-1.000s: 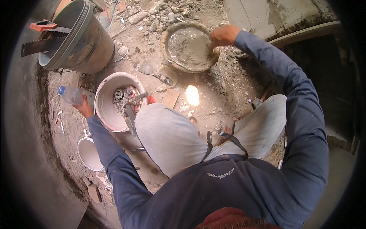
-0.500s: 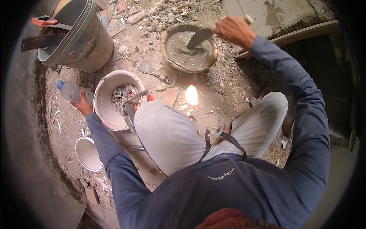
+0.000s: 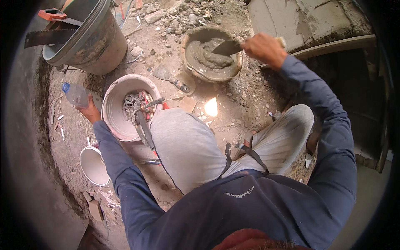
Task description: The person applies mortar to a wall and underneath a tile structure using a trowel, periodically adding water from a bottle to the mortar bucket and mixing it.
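My right hand is closed round the handle of a trowel, whose blade dips into wet grey mortar. The mortar lies heaped and folded in a round basin at the far middle. On the left, my left hand is wrapped round the lower part of a clear plastic bottle with a blue cap. The bottle tilts, its cap end away from me to the left. Just right of that hand stands a whitish bucket holding hand tools and small metal fittings.
At far left a large bucket holds a handsaw. A smaller white bucket stands by my left forearm. Between the bucket and basin lies another trowel. Rubble covers the far ground; a dark opening lies right.
My right hand has moved slightly nearer with the trowel, whose blade now lies flatter. The mortar has been pushed into a folded heap. My left hand still holds the bottle.
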Motion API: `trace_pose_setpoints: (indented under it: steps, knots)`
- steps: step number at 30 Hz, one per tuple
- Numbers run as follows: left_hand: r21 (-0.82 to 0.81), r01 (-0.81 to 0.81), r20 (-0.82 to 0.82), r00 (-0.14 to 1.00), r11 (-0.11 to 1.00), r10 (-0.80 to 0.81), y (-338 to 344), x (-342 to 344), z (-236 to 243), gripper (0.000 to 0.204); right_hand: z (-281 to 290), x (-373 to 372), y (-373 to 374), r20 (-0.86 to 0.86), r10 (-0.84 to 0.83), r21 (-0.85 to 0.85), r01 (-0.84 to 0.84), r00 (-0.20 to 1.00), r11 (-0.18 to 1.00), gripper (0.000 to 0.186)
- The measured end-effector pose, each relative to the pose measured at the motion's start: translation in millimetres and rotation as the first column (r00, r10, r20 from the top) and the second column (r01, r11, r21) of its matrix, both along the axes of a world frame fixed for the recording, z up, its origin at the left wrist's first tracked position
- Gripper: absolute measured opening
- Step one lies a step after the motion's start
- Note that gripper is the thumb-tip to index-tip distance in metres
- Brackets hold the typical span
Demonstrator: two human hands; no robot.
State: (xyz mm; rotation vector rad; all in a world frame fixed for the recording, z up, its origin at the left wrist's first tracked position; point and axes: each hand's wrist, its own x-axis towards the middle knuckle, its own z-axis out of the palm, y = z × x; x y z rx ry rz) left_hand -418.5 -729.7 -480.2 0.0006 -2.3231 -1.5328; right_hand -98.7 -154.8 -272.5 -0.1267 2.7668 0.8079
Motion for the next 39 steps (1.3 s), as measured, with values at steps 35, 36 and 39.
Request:
trace_pose_setpoints:
  steps: [35,36,39]
  knots:
    - [-0.090,0.034,0.019,0.999,0.995,-0.032,-14,-13,-9,0.089,-8,44,-47,0.219,-0.610,-0.899,0.401,0.762,0.178,0.050]
    - [-0.094,0.039,0.026,0.999,0.995,-0.036,-19,-13,-9,0.089,-12,52,-44,0.215,-0.607,-0.909,0.385,0.765,0.163,0.048]
    - [-0.042,0.066,0.068,0.996,0.997,-0.063,3,-6,-2,0.089,-25,87,-35,0.106,-0.646,-0.952,0.266,0.756,0.154,0.043]
